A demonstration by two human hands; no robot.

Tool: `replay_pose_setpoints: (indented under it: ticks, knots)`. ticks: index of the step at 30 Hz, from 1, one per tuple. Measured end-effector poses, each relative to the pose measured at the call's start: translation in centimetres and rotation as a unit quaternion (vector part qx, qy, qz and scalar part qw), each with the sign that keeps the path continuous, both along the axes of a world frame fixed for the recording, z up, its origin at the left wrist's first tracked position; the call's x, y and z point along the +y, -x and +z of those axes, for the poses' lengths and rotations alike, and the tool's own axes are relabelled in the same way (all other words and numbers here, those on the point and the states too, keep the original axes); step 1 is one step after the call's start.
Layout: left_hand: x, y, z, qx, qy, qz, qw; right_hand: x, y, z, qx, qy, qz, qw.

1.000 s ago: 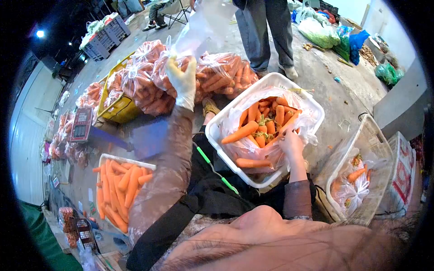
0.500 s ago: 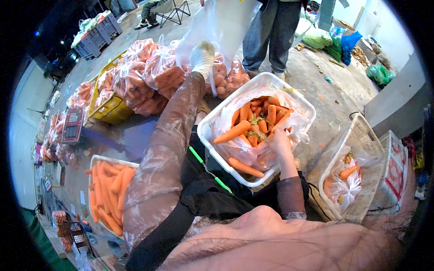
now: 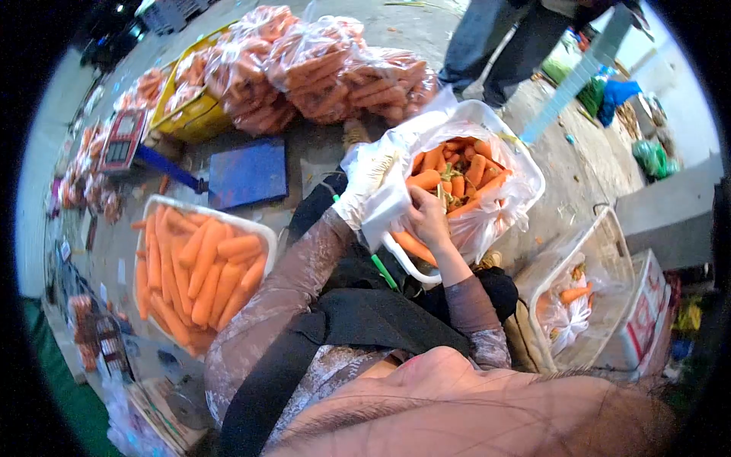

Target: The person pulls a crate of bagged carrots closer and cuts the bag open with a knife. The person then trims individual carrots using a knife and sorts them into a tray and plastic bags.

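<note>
My left hand (image 3: 371, 177), in a white glove, is closed on a clear plastic bag (image 3: 387, 217) at the left rim of a white crate (image 3: 537, 169). Inside the crate, a thin plastic liner surrounds loose orange carrots (image 3: 474, 169), some with green stubs. My bare right hand (image 3: 429, 219) is over the crate's near left part, its fingers curled beside the carrots and the bag; what they pinch is hidden. One carrot (image 3: 413, 247) lies below that hand, near the rim.
Left of me stands another white crate full of carrots (image 3: 199, 266). Ahead are a blue scale platform (image 3: 247, 172), bagged carrots (image 3: 316, 72) and a yellow crate (image 3: 199, 114). A person's legs (image 3: 502, 49) stand beyond my crate. At right, another crate (image 3: 613, 289) holds bagged carrots.
My left hand has come down from high ahead to the crate's left side, with the plastic bag. My right hand has shifted left across the carrots. The standing person's legs appear farther right.
</note>
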State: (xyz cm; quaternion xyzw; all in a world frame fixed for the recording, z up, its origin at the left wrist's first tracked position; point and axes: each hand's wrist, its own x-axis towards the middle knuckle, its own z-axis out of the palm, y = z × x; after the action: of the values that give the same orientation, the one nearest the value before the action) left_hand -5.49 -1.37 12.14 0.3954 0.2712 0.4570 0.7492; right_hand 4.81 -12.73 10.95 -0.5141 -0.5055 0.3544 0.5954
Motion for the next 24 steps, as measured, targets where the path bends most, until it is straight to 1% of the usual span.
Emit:
replay_pose_setpoints:
  ticks: [2,3,4,6,7,8,9,10,11,12,14,15,16,17,18,19,20,22,23,24]
  knots:
    - [1.5,2.4,1.3,-0.058,0.166,-0.071,0.982,0.4,0.6,2.8,0.015,0.099,-0.019,0.995]
    - [2.0,3.4,2.0,-0.066,0.187,-0.038,0.979,1.4,0.5,2.2,0.002,0.143,-0.023,0.989]
    - [2.9,4.4,1.8,-0.073,0.189,-0.021,0.979,2.6,1.6,2.0,-0.07,0.055,-0.025,0.996]
    - [4.1,6.5,0.7,0.047,0.142,0.032,0.988,4.9,4.4,2.0,-0.176,-0.014,0.028,0.984]
    - [4.3,7.6,0.7,0.045,0.145,0.042,0.988,6.6,4.9,-0.3,-0.195,-0.032,0.028,0.98]
    - [4.8,8.6,0.9,0.068,0.113,0.078,0.988,8.3,5.3,-2.6,-0.214,-0.05,0.027,0.975]
    - [5.3,9.7,1.4,0.089,0.082,0.117,0.986,9.7,5.9,-2.9,-0.124,0.026,0.046,0.991]
    - [5.7,11.0,1.8,0.111,0.053,0.158,0.98,10.8,6.6,-3.0,-0.032,0.105,0.066,0.992]
    - [6.4,12.9,2.6,0.182,0.032,0.158,0.97,11.4,7.8,-2.1,-0.036,0.105,0.08,0.991]
    - [8.4,14.0,-0.5,0.1,0.007,0.173,0.98,11.8,8.7,-1.2,-0.008,0.136,0.094,0.986]
    - [7.9,16.8,2.4,0.207,-0.016,0.205,0.956,12.0,11.1,2.3,0.048,0.2,0.12,0.971]
    - [8.2,18.3,3.4,0.281,0.004,0.217,0.935,12.2,12.0,4.1,0.076,0.247,0.112,0.96]
    - [8.5,19.8,4.4,0.351,0.024,0.227,0.908,13.0,11.6,3.4,0.207,0.227,0.133,0.942]
    - [8.0,20.8,5.2,0.17,0.185,0.258,0.933,14.0,11.4,3.3,0.306,0.235,0.104,0.917]
    - [8.8,23.2,2.7,0.034,0.177,0.24,0.954,15.1,11.0,3.3,0.401,0.24,0.073,0.881]
    - [9.9,25.8,-0.4,-0.095,0.171,0.21,0.958,16.1,9.9,2.7,0.439,0.211,0.05,0.872]
    - [10.7,28.2,-2.4,-0.221,0.162,0.174,0.946,16.9,8.7,2.0,0.478,0.181,0.024,0.859]
    - [11.0,32.1,-1.2,-0.138,0.164,0.345,0.914,15.6,8.3,7.6,0.474,0.223,-0.048,0.85]
    - [10.4,33.9,0.2,-0.091,0.123,0.347,0.925,13.8,6.9,6.8,0.377,0.18,-0.067,0.906]
    - [10.3,36.2,-0.4,-0.041,0.082,0.353,0.931,12.8,5.6,5.7,0.355,0.148,-0.058,0.921]
